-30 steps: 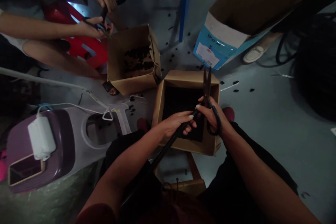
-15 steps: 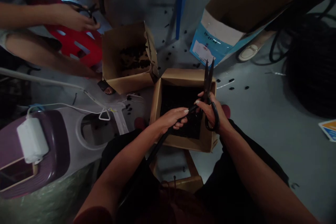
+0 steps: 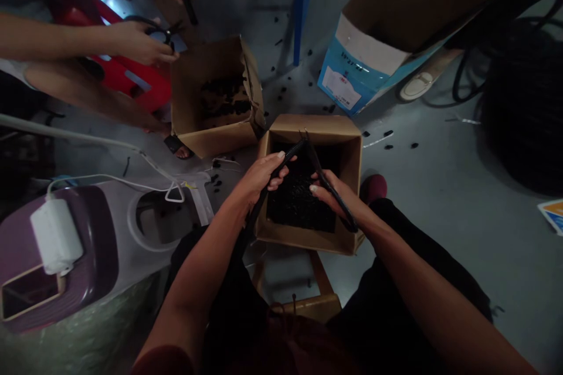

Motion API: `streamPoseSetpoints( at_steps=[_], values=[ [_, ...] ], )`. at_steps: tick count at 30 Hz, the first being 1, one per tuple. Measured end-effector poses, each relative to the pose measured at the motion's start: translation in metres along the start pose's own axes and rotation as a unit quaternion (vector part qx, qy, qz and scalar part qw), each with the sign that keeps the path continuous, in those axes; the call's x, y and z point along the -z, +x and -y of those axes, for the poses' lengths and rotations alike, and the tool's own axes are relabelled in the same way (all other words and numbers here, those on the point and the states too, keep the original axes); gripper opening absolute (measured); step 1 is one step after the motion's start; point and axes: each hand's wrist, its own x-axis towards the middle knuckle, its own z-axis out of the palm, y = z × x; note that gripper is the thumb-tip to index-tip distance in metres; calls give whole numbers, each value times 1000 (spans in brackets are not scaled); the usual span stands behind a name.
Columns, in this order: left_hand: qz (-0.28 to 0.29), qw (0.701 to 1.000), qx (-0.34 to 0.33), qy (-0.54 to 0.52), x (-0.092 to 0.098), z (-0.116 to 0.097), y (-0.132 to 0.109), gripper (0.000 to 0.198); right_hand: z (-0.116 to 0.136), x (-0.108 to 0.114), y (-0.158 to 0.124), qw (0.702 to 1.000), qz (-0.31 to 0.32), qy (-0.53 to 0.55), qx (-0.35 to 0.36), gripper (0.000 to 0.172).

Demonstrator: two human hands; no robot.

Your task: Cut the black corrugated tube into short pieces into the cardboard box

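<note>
My left hand (image 3: 267,176) is closed round a long black tube (image 3: 288,155), whose free end points up and away from me. The rest of the tube trails back under my left forearm. In my right hand (image 3: 332,190) are black scissors (image 3: 317,161), seen nearly edge-on, with their tips by the tube's end. Both hands are over an open cardboard box (image 3: 316,124), which holds many small black pieces (image 3: 303,208).
A second cardboard box (image 3: 215,137) with black pieces stands at the upper left, beside another person's hands with scissors (image 3: 169,35). A blue-and-white carton (image 3: 356,73) is upper right. A purple stool (image 3: 99,234) with a white device (image 3: 56,234) is left. Black bits dot the floor.
My left hand and the tube have moved up and left. The scissors have swung left and turned edge-on, their tips now at the tube's end. The other person's hands have shifted slightly.
</note>
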Motion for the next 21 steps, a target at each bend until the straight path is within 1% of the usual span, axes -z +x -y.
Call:
streamPoseSetpoints(
  at_steps=[2, 5, 7, 9, 11, 15, 18, 21],
  values=[
    [-1, 1000, -5, 7, -2, 2, 1, 40, 3, -3, 0, 999, -3, 35, -11, 40],
    [-6, 999, -23, 30, -8, 6, 1, 45, 4, -3, 3, 991, -32, 130, -23, 41],
    [-27, 997, -39, 53, -12, 10, 2, 50, 4, -1, 5, 981, -52, 184, -27, 43],
    [-50, 995, -51, 73, -16, 13, 3, 53, 3, 2, 6, 976, -59, 210, -24, 44],
    [-60, 993, -56, 85, -19, 17, 5, 54, 4, 4, 6, 977, -58, 205, -16, 43],
    [-61, 991, -64, 99, -19, 20, 8, 51, 8, 5, 1, 987, -45, 154, -9, 40],
    [-71, 990, -73, 96, -15, 19, 10, 47, 9, 5, -1, 992, -37, 121, -15, 39],
    [-98, 989, -86, 76, -10, 15, 11, 41, 4, 4, -1, 997, -39, 71, -6, 40]
  ],
)
